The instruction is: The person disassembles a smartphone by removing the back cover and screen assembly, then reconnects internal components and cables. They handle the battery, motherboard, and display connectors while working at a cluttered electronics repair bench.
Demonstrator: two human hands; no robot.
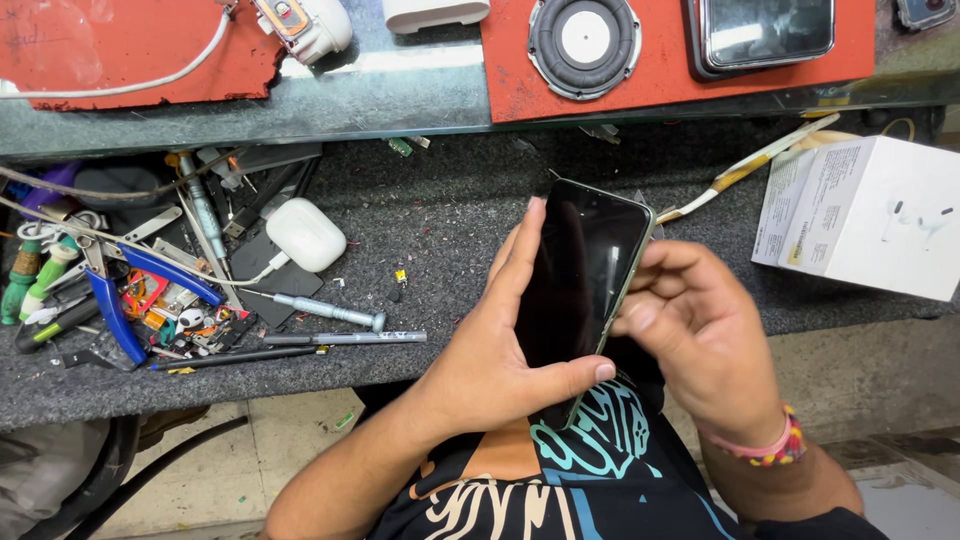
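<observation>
A smartphone (578, 275) with a dark, blank screen and a pale green edge is held upright over the grey workbench mat (440, 210). My left hand (490, 350) grips it from the left side, thumb across the bottom of the screen and fingers flat along the left edge. My right hand (700, 330) holds the phone's right edge with its fingertips; a beaded bracelet sits on that wrist.
Left on the mat lie a white earbud case (306, 234) on a cable, blue-handled pliers (120, 300), screwdrivers (330, 312) and small parts. A white box (870, 215) stands at right. On the glass shelf behind are red mats, a round speaker (584, 40) and a device (765, 32).
</observation>
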